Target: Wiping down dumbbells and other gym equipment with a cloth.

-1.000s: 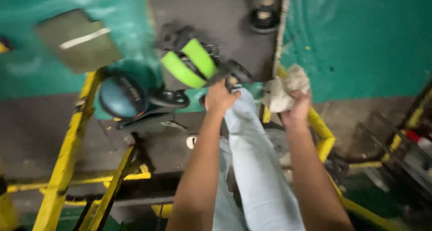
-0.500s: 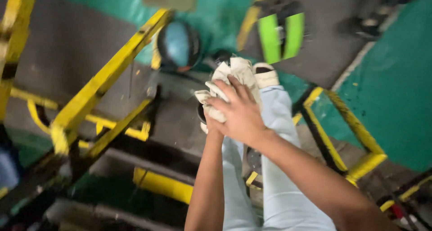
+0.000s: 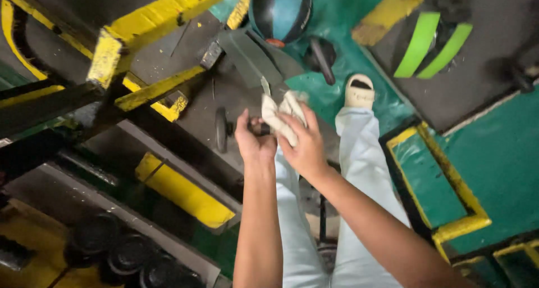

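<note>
Gripping the handle of a small black dumbbell [image 3: 241, 129], the left hand [image 3: 254, 141] is closed around the bar, with one weight plate showing to its left and the other end hidden behind the hands. The right hand [image 3: 303, 145] holds a crumpled off-white cloth [image 3: 282, 115], fingers wrapped over it, pressing it against the dumbbell just beside the left hand. Both hands meet above the person's pale trouser legs [image 3: 359, 170], and a light sandal [image 3: 359, 91] rests on the green floor mat [image 3: 494, 153]. Beyond the hands lies a blue-and-black medicine ball [image 3: 279, 10], near a yellow steel frame [image 3: 151, 18]. Two lime-green bands [image 3: 429, 46] lie on dark flooring at upper right, well apart. Round black weights [image 3: 129, 254] sit on a rack at lower left
</note>
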